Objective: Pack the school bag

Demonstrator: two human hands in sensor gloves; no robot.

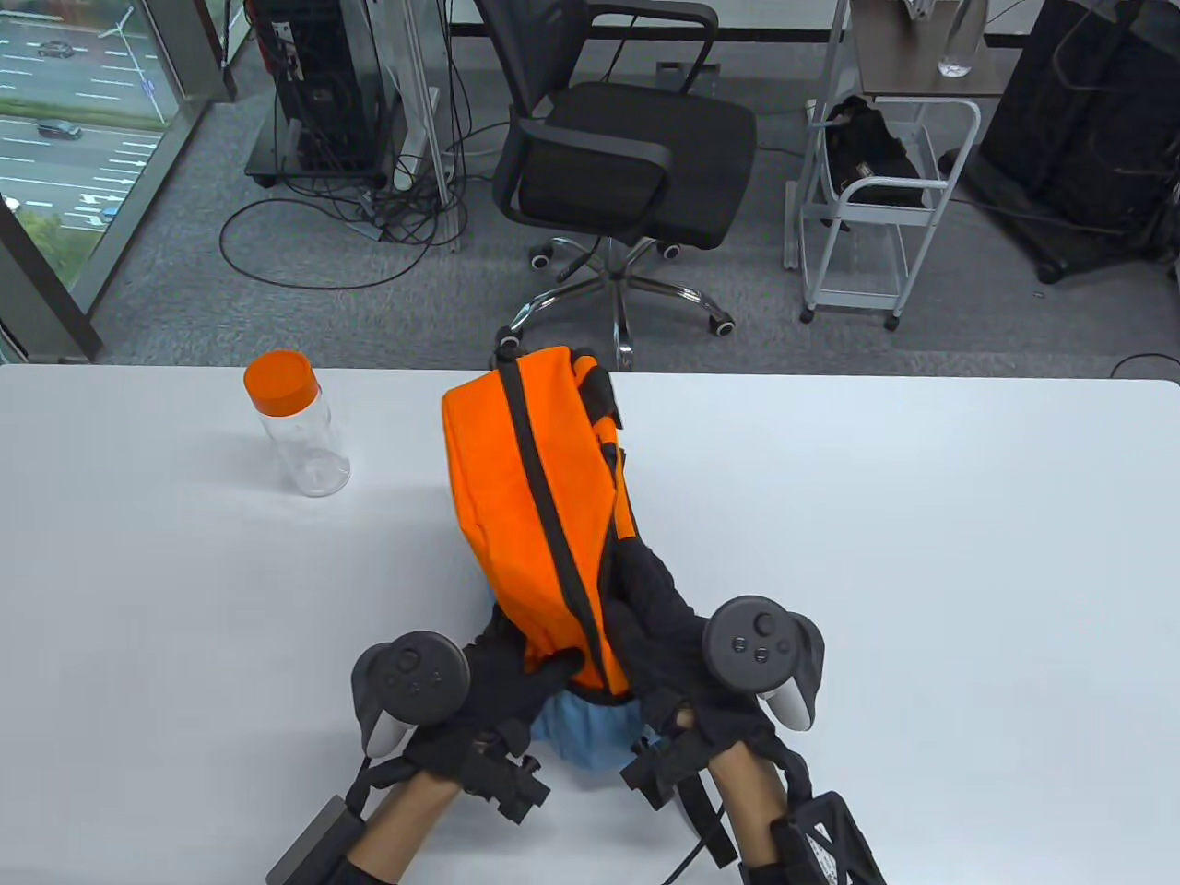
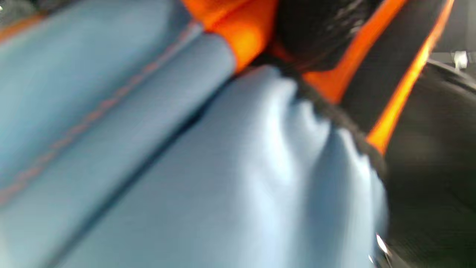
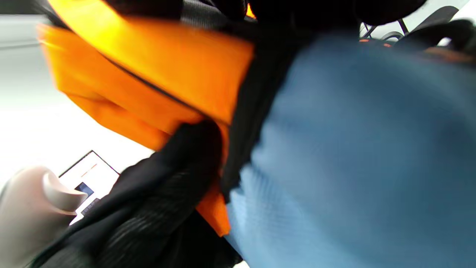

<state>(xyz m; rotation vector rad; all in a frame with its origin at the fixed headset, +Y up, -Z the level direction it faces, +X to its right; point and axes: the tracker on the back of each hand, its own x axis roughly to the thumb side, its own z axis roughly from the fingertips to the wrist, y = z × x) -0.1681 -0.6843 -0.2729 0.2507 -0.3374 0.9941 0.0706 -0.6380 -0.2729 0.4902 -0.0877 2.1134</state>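
An orange school bag (image 1: 525, 498) with black zip and trim stands on the white table (image 1: 922, 553), its near end raised toward me. My left hand (image 1: 516, 687) grips the bag's near left edge. My right hand (image 1: 659, 618) grips its near right side by the black trim. A light blue fabric part (image 1: 590, 733) shows under the bag's near end between my hands. It fills the left wrist view (image 2: 186, 167) and the right wrist view (image 3: 353, 149), both blurred. Orange fabric (image 3: 148, 74) shows there too. A clear bottle with an orange cap (image 1: 297, 424) stands upright at the left.
A black office chair (image 1: 618, 157) stands beyond the table's far edge. A white cart (image 1: 876, 203) and cables are on the floor behind it. A white tracker (image 3: 33, 208) shows at the lower left of the right wrist view.
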